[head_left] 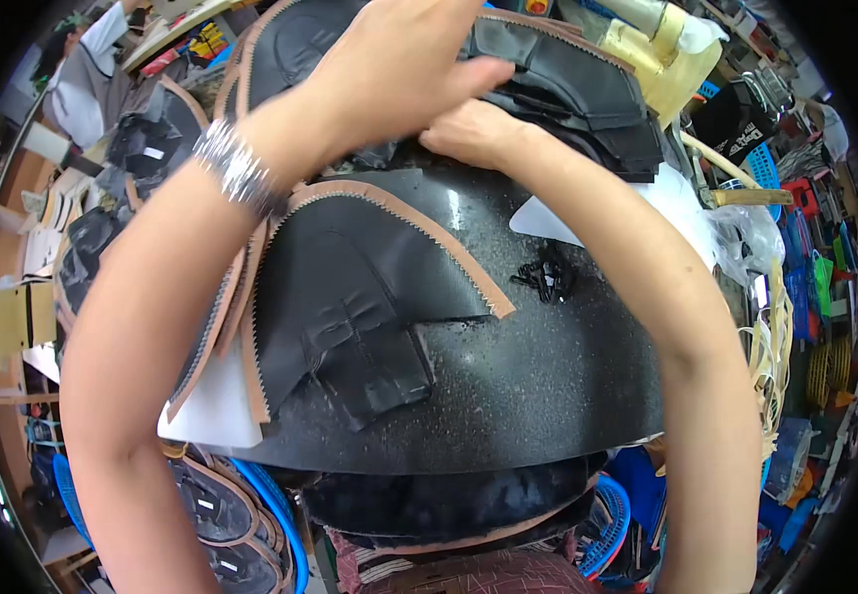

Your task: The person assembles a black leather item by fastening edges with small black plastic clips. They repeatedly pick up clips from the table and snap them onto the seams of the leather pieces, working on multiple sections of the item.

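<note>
At the top of the view my left hand (399, 64), with a silver bracelet on its wrist, stretches over the far black leather pieces. Its thumb points right, apart from the palm, and the other fingers run toward the top edge. Just below it my right hand (473, 134) is closed, its fingertips partly hidden, beside the stacked black leather pieces (567, 84). What it grips cannot be made out. Nearer me, a black leather shoe upper (350, 267) with a brown zigzag-cut border lies on the dark speckled work surface (528, 386).
Small black scraps (546, 277) lie right of the shoe upper. A white board (211, 416) sticks out under its left side. At the right are a wooden-handled hammer (746, 197) and a clear plastic bag (751, 243). Blue baskets (607, 530) stand below the surface.
</note>
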